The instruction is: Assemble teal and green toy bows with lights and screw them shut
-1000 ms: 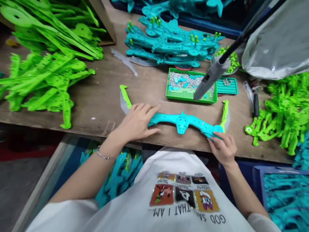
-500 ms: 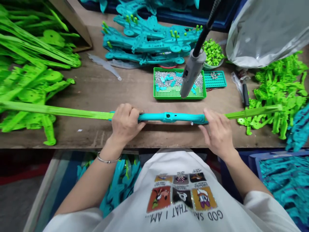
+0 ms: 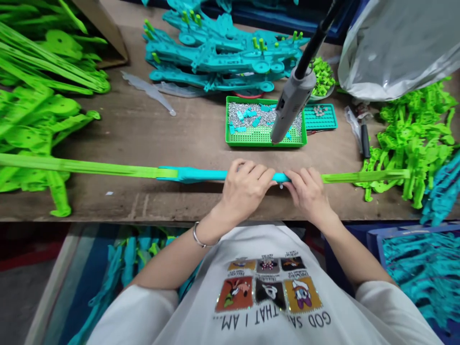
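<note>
A long plastic toy bow (image 3: 204, 175) lies crosswise near the table's front edge, with a teal middle and a green limb (image 3: 104, 167) reaching left. The other green limb (image 3: 364, 177) extends to the right. My left hand (image 3: 246, 189) is closed over the teal middle, right of its centre. Close beside it, my right hand (image 3: 309, 194) grips the teal part where it meets the right limb, thumb underneath. A small pale tip (image 3: 281, 186) shows below the bow between my hands. The grips hide the parts under my fingers.
A grey electric screwdriver (image 3: 293, 108) hangs over a green basket (image 3: 266, 143) of screws and small teal pieces. Teal bow parts (image 3: 215, 57) are stacked behind. Green parts pile up left (image 3: 32, 129) and right (image 3: 413, 139). A black-handled tool (image 3: 365, 141) lies at right.
My left hand has slid right along the teal middle, close to my right hand. My right hand has shifted slightly left. The teal section's left end is now uncovered.
</note>
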Demonstrator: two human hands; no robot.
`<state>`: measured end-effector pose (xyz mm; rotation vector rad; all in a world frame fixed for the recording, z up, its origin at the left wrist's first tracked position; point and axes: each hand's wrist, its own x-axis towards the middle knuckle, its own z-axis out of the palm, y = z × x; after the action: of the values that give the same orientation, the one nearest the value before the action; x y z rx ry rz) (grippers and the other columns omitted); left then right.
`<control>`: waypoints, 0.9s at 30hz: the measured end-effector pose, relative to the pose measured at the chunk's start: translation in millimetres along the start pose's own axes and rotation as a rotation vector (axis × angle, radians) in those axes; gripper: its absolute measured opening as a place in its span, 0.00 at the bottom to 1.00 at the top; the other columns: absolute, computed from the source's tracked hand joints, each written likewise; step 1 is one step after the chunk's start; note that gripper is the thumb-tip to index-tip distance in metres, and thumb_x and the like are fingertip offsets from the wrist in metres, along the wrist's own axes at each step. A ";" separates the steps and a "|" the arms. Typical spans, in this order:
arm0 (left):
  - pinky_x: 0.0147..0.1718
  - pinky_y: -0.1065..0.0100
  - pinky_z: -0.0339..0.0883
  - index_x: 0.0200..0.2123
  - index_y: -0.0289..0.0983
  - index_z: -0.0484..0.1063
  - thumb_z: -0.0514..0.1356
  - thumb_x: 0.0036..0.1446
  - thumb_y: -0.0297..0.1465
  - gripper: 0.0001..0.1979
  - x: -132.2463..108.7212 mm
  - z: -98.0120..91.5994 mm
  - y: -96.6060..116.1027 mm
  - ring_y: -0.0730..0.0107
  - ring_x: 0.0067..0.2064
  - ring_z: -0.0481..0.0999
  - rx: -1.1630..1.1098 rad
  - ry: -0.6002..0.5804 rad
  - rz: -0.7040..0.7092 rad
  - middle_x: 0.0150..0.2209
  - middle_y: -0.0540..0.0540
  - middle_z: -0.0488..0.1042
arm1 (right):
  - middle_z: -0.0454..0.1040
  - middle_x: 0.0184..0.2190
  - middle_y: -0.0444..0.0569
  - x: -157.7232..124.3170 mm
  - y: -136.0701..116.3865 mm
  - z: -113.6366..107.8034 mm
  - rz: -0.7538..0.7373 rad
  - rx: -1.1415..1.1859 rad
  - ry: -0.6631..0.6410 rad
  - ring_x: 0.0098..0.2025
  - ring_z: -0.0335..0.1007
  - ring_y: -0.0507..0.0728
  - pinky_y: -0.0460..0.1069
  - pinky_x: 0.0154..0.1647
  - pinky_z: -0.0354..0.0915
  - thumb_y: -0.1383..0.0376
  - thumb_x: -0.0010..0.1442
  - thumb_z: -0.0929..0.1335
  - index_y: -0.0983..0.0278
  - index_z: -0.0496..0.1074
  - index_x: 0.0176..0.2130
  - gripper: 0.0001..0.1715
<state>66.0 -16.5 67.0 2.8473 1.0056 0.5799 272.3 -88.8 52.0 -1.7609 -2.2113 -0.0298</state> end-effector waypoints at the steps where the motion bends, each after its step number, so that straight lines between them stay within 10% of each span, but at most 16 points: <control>1: 0.47 0.51 0.63 0.47 0.40 0.77 0.54 0.73 0.38 0.14 2.1 1.9 -1.7 0.54 0.41 0.74 -0.002 0.008 0.001 0.37 0.42 0.80 | 0.78 0.42 0.55 0.7 -1.3 2.4 0.015 -0.010 0.005 0.42 0.67 0.63 0.58 0.44 0.63 0.62 0.72 0.64 0.63 0.72 0.56 0.16; 7: 0.45 0.52 0.61 0.46 0.39 0.79 0.54 0.73 0.39 0.15 5.7 0.5 -20.7 0.54 0.41 0.71 -0.009 0.020 0.094 0.37 0.41 0.79 | 0.78 0.48 0.53 -14.4 -3.7 2.1 -0.024 0.098 0.220 0.48 0.74 0.62 0.59 0.50 0.71 0.67 0.70 0.66 0.58 0.66 0.62 0.23; 13: 0.45 0.51 0.61 0.46 0.38 0.79 0.55 0.72 0.40 0.16 13.2 -2.1 -49.5 0.54 0.41 0.71 -0.069 -0.052 0.149 0.36 0.41 0.80 | 0.68 0.55 0.50 -17.3 37.7 -23.2 0.092 0.287 1.114 0.57 0.71 0.64 0.62 0.56 0.73 0.52 0.56 0.76 0.50 0.64 0.60 0.37; 18: 0.51 0.51 0.63 0.50 0.41 0.78 0.60 0.70 0.37 0.12 6.5 -6.4 -44.1 0.54 0.48 0.75 -0.178 0.068 0.130 0.45 0.43 0.82 | 0.74 0.32 0.42 20.4 53.6 -13.7 0.496 1.185 0.512 0.33 0.77 0.55 0.59 0.44 0.79 0.45 0.58 0.74 0.58 0.71 0.49 0.28; 21: 0.42 0.59 0.67 0.39 0.39 0.80 0.65 0.65 0.35 0.06 -22.8 -0.4 -12.0 0.63 0.38 0.77 -0.433 0.212 -0.063 0.36 0.46 0.82 | 0.68 0.21 0.35 34.9 44.2 -8.2 0.611 1.398 0.477 0.22 0.68 0.49 0.51 0.33 0.77 0.48 0.59 0.75 0.60 0.71 0.40 0.21; 23: 0.33 0.65 0.66 0.28 0.38 0.76 0.66 0.64 0.37 0.13 -44.1 12.7 15.8 0.70 0.28 0.73 -0.732 0.093 -0.263 0.25 0.49 0.76 | 0.68 0.20 0.34 39.8 36.2 -9.1 0.625 1.457 0.482 0.21 0.67 0.48 0.47 0.30 0.75 0.48 0.57 0.77 0.60 0.71 0.38 0.22; 25: 0.33 0.68 0.69 0.36 0.37 0.79 0.66 0.64 0.39 0.10 -56.9 31.7 40.4 0.70 0.30 0.77 -1.112 -0.181 -0.543 0.31 0.47 0.81 | 0.68 0.20 0.34 42.0 29.7 -12.4 0.631 1.500 0.449 0.21 0.67 0.48 0.46 0.28 0.73 0.48 0.56 0.78 0.61 0.70 0.37 0.23; 27: 0.40 0.66 0.75 0.49 0.38 0.77 0.73 0.56 0.38 0.20 -57.8 52.0 56.8 0.65 0.40 0.83 -1.499 -0.141 -0.791 0.46 0.42 0.83 | 0.68 0.20 0.34 42.7 25.9 -16.5 0.635 1.526 0.406 0.21 0.66 0.47 0.45 0.27 0.72 0.48 0.56 0.78 0.61 0.69 0.36 0.24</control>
<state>77.6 -93.5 10.4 1.0730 0.9108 0.6001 292.5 -45.6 74.0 -1.1648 -0.7145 1.0134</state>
